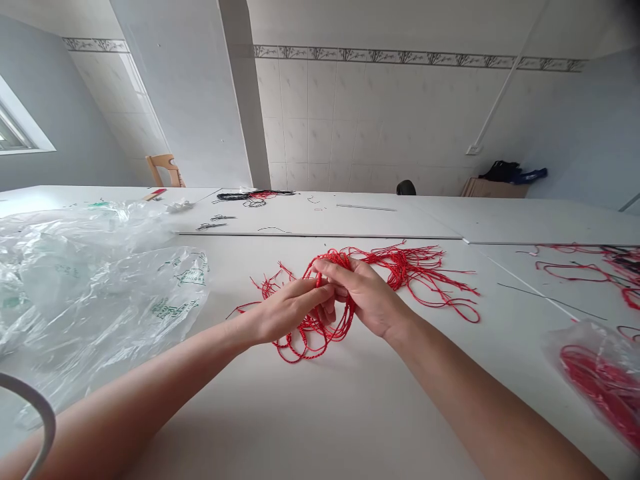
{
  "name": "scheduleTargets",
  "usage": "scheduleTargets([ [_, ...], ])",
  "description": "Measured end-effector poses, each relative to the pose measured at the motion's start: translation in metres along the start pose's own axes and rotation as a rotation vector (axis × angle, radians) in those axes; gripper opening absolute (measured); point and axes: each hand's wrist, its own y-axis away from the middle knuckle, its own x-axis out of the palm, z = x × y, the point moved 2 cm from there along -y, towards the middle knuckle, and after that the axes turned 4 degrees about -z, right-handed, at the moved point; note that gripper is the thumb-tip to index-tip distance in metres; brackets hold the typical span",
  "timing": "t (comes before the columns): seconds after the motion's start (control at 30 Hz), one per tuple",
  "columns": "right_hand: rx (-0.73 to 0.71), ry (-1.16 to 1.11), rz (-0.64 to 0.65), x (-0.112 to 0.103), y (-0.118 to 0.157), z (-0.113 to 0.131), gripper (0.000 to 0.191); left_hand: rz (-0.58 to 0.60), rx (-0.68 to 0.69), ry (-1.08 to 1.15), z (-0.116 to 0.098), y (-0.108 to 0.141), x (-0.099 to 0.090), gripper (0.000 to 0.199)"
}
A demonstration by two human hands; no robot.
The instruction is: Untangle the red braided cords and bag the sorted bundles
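A white curved band [46, 413] is entering the view at the near left, cut off by the frame, so what it belongs to is unclear. On the right, a clear bag [600, 373] holding red cord is running out of the picture. Across the middle of the worktop [320, 413], both hands are meeting over a looped bundle of red cords [340, 328]. The left hand [293, 307] is closing its thumb and fingers narrowly on a strand, and the right hand [367, 293] is curling round the bundle, its thumb pressing on top; overlapping fingers are hiding exactly where each strand passes. Loose red ends [425, 267] are spreading beyond the right hand. Crumpled clear plastic [100, 280] is covering the left side, its green print too small to read. Farther back, small scissors [213, 226] are lying near a bunch of black cords [240, 196]. Behind the far edge, a wooden chair [165, 170] is showing only partly.
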Motion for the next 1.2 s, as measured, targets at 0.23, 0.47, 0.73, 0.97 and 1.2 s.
scheduleTargets([
  [0.23,0.036,-0.323,-0.175,-0.009,-0.008,0.001,0.029,-0.122,0.068,-0.019,0.004,-0.003,-0.003,0.033],
  [0.47,0.03,-0.099,-0.085,-0.001,-0.004,-0.005,0.037,-0.103,0.044,0.297,0.002,-0.004,0.002,0.036],
  [0.73,0.161,0.053,-0.025,-0.002,0.001,-0.003,0.025,0.02,-0.113,0.713,0.003,-0.005,0.008,0.018],
  [0.97,0.102,-0.021,0.034,-0.002,-0.002,0.001,0.022,0.074,-0.098,0.583,-0.001,-0.003,0.004,0.03],
  [1.2,0.042,0.074,0.172,-0.021,-0.008,0.011,0.044,0.003,-0.099,0.579,-0.011,0.0,-0.007,0.032],
])
